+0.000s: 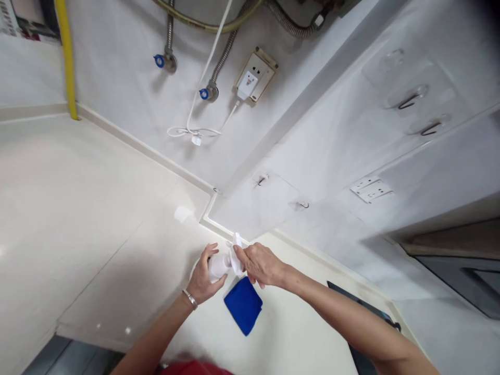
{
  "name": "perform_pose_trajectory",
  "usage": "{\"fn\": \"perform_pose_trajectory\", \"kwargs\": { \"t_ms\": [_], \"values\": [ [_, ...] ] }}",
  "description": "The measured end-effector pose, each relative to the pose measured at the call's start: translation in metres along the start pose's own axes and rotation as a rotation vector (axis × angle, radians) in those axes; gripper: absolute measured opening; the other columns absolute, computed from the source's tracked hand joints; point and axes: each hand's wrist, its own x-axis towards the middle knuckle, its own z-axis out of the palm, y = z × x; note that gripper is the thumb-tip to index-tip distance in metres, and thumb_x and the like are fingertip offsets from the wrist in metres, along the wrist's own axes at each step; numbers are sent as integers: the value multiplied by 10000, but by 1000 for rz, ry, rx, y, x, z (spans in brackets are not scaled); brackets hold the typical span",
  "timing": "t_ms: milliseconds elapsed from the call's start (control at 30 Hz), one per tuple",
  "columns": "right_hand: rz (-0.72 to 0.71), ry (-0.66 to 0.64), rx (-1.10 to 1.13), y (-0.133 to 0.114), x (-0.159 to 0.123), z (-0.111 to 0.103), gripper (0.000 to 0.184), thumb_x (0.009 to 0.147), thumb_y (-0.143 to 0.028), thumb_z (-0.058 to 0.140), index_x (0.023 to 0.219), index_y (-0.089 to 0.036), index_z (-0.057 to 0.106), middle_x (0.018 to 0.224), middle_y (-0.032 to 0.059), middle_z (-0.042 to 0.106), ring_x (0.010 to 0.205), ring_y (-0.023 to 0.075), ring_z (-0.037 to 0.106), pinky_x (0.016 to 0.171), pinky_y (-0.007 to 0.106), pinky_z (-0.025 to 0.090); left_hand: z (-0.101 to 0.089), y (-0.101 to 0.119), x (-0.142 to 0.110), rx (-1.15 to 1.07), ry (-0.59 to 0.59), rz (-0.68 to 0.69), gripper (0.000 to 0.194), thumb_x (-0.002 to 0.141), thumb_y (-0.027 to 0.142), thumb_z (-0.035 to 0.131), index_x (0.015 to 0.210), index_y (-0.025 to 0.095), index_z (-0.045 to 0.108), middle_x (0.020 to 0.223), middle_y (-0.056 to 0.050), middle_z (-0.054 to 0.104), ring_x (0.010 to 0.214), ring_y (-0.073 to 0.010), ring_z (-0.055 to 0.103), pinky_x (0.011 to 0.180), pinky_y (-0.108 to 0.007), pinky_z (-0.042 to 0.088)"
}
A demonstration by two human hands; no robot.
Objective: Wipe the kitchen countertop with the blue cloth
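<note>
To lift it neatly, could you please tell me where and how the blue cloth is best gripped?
Probably pinch the blue cloth by its near corner, from the person's side: it lies flat, the white spray bottle and right hand by its far end.

White walls [332, 146] bearing hooks [407, 101] and sockets [372, 190] meet a cream countertop [97, 182], a yellow pipe [67, 62] running down at left.

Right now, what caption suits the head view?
Left hand around a white bottle, right hand on its top, blue cloth nearby.
</note>
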Motion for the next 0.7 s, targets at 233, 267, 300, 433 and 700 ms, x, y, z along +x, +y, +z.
{"fn": "perform_pose_trajectory", "kwargs": {
  "t_ms": [233,267,300,433,700],
  "values": [
    [59,-36,220,0,1,0,748,1019,-538,88,689,-164,645,541,40,650,470,128,613,639,248,480,2,21,21,193,-6,134,676,788,158,614,1408,284,375,1203,-62,683,1068,-229,667,943,-415,583],
    [42,36,123,2,-1,1,714,1022,-531,122,741,-163,664,594,59,675,522,146,634,637,262,467,1,22,23,217,-22,117,665,786,151,605,1402,282,389,1152,-52,698,1005,-222,680,873,-390,602],
    [49,130,25,3,-3,1,676,1020,-534,161,804,-155,677,657,89,695,583,172,651,643,283,454,1,21,23,247,-38,111,651,788,150,598,1396,280,403,1087,-42,710,945,-220,684,814,-379,608],
    [-36,519,-326,8,-10,-1,684,959,-658,295,1110,-84,634,931,204,704,848,278,668,730,361,430,1,21,23,303,-77,142,607,816,169,581,1392,279,424,977,-28,711,862,-222,671,765,-384,596],
    [-79,290,-466,-1,0,20,529,1040,-419,230,1214,-56,573,660,115,686,580,207,642,556,294,367,6,21,23,355,16,204,303,878,267,536,1170,188,532,908,-79,707,824,-236,672,727,-370,566]
  ]
}}
